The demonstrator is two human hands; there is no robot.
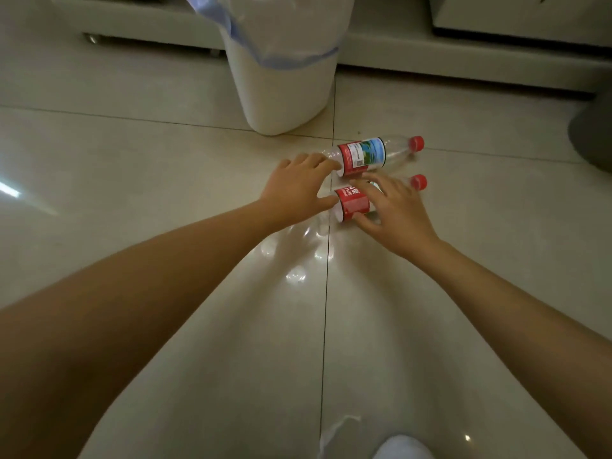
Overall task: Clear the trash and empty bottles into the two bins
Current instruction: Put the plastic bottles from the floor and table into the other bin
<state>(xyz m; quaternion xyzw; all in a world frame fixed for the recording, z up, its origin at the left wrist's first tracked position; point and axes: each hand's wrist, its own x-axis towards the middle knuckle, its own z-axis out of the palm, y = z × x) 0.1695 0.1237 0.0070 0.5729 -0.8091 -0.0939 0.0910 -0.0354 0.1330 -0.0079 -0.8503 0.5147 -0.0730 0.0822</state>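
Note:
Two clear empty plastic bottles with red labels and red caps lie side by side on the tiled floor, caps pointing right. My left hand (298, 190) reaches the base of the far bottle (371, 155), its fingers spread and touching it. Over the near bottle (352, 203) lies my right hand (394, 210), fingers on top and thumb under the label, starting to close around it. Just behind the bottles stands a white bin (281, 84) lined with a pale blue bag.
A low white cabinet base (463, 58) runs along the back wall behind the bin. A dark grey object (592, 134) sits at the right edge. A white shoe tip (402, 448) shows at the bottom. The floor is glossy beige tile.

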